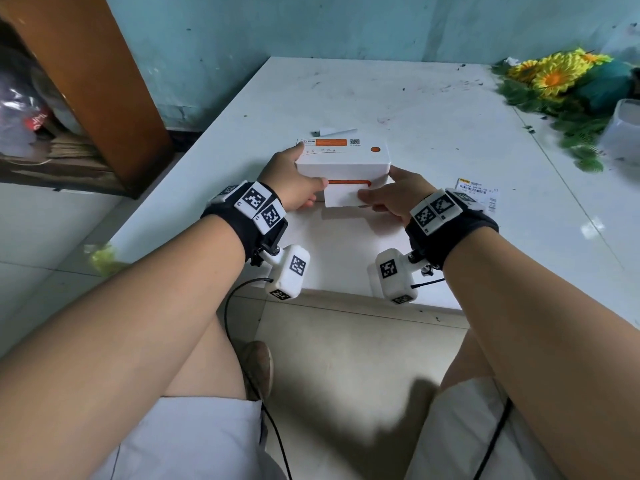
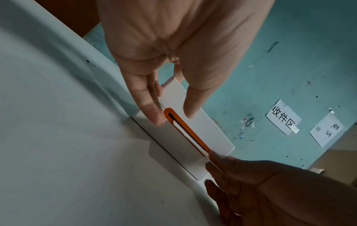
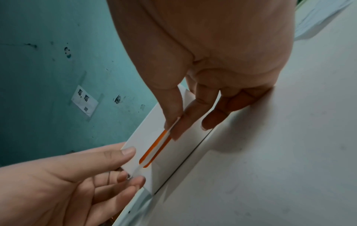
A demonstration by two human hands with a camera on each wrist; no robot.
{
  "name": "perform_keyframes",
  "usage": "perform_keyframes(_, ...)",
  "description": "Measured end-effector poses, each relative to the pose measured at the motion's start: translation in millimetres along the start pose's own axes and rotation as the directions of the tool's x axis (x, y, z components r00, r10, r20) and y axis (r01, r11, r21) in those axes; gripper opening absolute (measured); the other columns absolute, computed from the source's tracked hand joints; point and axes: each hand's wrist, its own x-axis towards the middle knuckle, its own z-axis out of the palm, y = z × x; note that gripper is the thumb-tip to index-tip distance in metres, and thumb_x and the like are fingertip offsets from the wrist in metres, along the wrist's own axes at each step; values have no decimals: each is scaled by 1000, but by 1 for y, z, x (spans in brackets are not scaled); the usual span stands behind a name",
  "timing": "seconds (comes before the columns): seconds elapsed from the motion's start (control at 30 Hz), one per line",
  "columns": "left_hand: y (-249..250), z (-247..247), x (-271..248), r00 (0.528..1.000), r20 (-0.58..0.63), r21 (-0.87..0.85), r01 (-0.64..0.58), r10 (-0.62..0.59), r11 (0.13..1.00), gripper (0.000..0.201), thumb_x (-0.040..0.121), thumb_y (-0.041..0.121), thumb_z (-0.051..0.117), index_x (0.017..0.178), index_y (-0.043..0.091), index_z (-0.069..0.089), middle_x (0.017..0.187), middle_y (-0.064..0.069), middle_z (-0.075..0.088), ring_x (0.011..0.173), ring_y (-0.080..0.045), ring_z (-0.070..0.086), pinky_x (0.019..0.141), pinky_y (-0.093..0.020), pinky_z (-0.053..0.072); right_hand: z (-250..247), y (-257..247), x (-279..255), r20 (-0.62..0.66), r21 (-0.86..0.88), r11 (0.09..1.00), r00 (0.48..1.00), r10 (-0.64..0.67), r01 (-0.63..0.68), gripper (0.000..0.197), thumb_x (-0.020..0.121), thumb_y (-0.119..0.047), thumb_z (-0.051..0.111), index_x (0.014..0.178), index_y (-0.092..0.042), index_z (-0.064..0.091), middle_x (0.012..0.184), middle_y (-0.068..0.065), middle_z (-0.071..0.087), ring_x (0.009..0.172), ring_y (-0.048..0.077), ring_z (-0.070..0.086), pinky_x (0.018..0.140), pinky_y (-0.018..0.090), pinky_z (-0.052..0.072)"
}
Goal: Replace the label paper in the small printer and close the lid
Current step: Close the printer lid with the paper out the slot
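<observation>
A small white printer (image 1: 343, 161) with an orange button sits mid-table, its lid down. A white label paper (image 1: 343, 198) sticks out of the orange-rimmed slot (image 2: 185, 133) on its front. My left hand (image 1: 304, 181) holds the printer's left end, with the thumb (image 2: 191, 107) on the front above the slot and a finger (image 2: 152, 110) beside the slot's end. My right hand (image 1: 372, 199) pinches the paper's right edge between thumb and forefinger (image 3: 173, 126). Whether the left fingers also touch the paper's left corner, I cannot tell.
The white table (image 1: 415, 109) carries yellow artificial flowers (image 1: 554, 77) and a clear tub (image 1: 623, 129) at the back right. Printed labels (image 1: 478, 192) lie right of my right wrist, a paper scrap (image 1: 332, 131) behind the printer. A brown wooden post (image 1: 86, 81) stands left.
</observation>
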Motion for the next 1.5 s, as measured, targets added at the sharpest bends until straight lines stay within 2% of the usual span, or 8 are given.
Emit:
perform_keyframes(0.33, -6, 0, 6, 1000, -31, -56, -9, 7, 998, 91, 86, -1, 82, 163, 16, 36, 122, -4, 64, 94, -35, 79, 86, -45, 67, 6, 3, 4, 22, 120, 993, 1000, -21, 18, 52, 79, -11, 92, 125, -23, 72, 112, 4, 83, 104, 24, 82, 104, 39, 61)
perform_keyframes(0.5, -6, -3, 9, 1000, 11, -8, -13, 13, 1000, 82, 91, 8, 80, 159, 21, 36, 118, -11, 68, 83, -25, 71, 88, -49, 66, 4, 0, 2, 44, 104, 994, 999, -26, 22, 51, 83, -9, 90, 129, -22, 70, 113, 5, 82, 102, 23, 82, 100, 36, 63)
perform_keyframes(0.63, -4, -6, 14, 996, -38, -80, 75, -78, 994, 62, 94, 25, 79, 145, 13, 44, 105, -7, 70, 97, -27, 75, 90, -46, 65, -2, -6, 0, 59, 114, 993, 998, 14, -21, 28, 92, -15, 83, 117, -19, 72, 93, 1, 78, 73, 10, 73, 56, 12, 55)
perform_keyframes(0.77, -7, -7, 21, 990, -46, -200, 119, -130, 973, 39, 94, 39, 76, 116, 7, 69, 106, -11, 75, 89, -25, 79, 87, -44, 67, -3, -9, -1, -34, 200, 978, 997, 66, -57, 12, 99, -16, 76, 92, -13, 67, 76, 3, 66, 58, 10, 65, 43, 11, 48)
perform_keyframes(1.03, -14, -12, 33, 984, -138, -133, 92, -111, 987, 38, 90, 47, 80, 86, 16, 58, 91, -12, 73, 71, -22, 67, 68, -34, 61, -2, -6, 8, -51, 165, 984, 996, 71, -62, 44, 91, 0, 80, 132, -3, 65, 99, 12, 74, 88, 25, 75, 93, 34, 64)
perform_keyframes(1.17, -12, -11, 30, 982, -139, -136, 107, -126, 985, 40, 98, 51, 68, 80, 16, 57, 95, -13, 71, 78, -27, 68, 78, -41, 66, -3, -12, 1, -36, 115, 991, 997, 72, -67, 18, 90, -23, 82, 94, -14, 67, 81, 5, 70, 60, 13, 63, 46, 17, 47)
perform_keyframes(1.33, -13, -13, 29, 978, -189, -93, 75, -92, 993, 49, 97, 56, 65, 72, 15, 55, 91, -11, 67, 110, -40, 71, 94, -54, 63, -6, -17, -5, -30, 358, 924, 987, 158, -137, 35, 91, -66, 64, 105, -35, 68, 93, 1, 73, 70, 18, 70, 71, 26, 52)
perform_keyframes(1.5, -11, -11, 26, 978, -188, -168, 60, -92, 984, 48, 97, 49, 70, 69, 13, 57, 93, -20, 71, 101, -43, 77, 86, -54, 66, -5, -16, -6, -109, 340, 926, 971, 212, -164, 32, 101, -52, 62, 106, -21, 64, 78, 1, 69, 58, 15, 65, 44, 17, 40)
